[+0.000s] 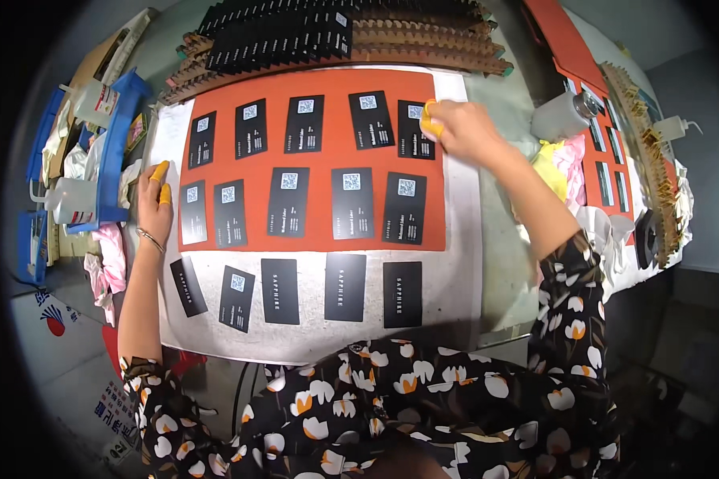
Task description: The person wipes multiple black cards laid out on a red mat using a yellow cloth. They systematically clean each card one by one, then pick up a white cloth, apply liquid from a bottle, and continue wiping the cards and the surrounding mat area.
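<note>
Several black cards with square printed codes lie in two rows on an orange-red mat [335, 162]. A third row, including a plain-faced black card [346, 287], lies on the white sheet [311, 339] below the mat. My right hand [465, 132], with yellow finger cots on its fingertips, is closed at the right edge of the upper-right black card [412, 142]. My left hand [153, 198] also wears yellow finger cots. It rests at the left edge of the white sheet beside the mat, fingers stretched out and holding nothing.
Brown slotted racks [431, 40] filled partly with black cards stand at the back. At left is a blue tray [121, 152] with clear bottles. A grey bottle [563, 116], pink and yellow cloths [563, 168] and another orange-red board [587, 172] with cards sit at right.
</note>
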### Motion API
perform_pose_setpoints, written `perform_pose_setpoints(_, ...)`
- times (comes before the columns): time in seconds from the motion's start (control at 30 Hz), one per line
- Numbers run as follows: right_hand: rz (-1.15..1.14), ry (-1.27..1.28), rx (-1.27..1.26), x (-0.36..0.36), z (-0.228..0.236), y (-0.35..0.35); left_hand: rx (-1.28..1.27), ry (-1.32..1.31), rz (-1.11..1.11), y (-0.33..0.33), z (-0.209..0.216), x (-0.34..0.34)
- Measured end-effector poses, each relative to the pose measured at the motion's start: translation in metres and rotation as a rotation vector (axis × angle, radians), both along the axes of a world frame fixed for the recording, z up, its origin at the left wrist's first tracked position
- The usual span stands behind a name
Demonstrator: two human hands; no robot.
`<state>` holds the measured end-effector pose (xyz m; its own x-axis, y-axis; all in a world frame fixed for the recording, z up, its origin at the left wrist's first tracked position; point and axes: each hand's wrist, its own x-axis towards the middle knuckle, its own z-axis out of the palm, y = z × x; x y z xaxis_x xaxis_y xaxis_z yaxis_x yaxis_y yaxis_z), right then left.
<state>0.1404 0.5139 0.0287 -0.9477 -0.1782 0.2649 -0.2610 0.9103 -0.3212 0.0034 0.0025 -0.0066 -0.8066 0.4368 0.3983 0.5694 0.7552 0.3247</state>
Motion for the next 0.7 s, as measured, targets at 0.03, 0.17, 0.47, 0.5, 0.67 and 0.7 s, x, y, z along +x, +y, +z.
perform_pose_setpoints(0.03,0.008,-0.01,0.011,-0.007,0.005,0.002,-0.02,0.015,-0.003,0.002,0.004,-0.001)
perform_pose_setpoints(0.17,0.115,-0.135,0.054,0.021,0.003,-0.008,-0.026,-0.019,0.041,-0.001,-0.002,0.004)
perform_pose_setpoints(0.47,0.048,-0.106,0.023,0.016,0.003,-0.002,0.044,-0.057,0.004,0.004,0.002,0.003)
perform_pose_setpoints(0.5,0.008,-0.082,0.013,0.007,0.003,-0.001,0.061,-0.066,-0.007,0.004,0.0,0.002)
perform_pose_setpoints(0.67,0.096,-0.041,0.074,-0.002,0.0,-0.019,0.035,-0.069,0.005,0.0,0.002,0.002)
perform_pose_setpoints(0.7,0.153,-0.186,0.017,0.008,0.007,-0.024,0.04,-0.058,0.006,-0.002,0.0,0.002)
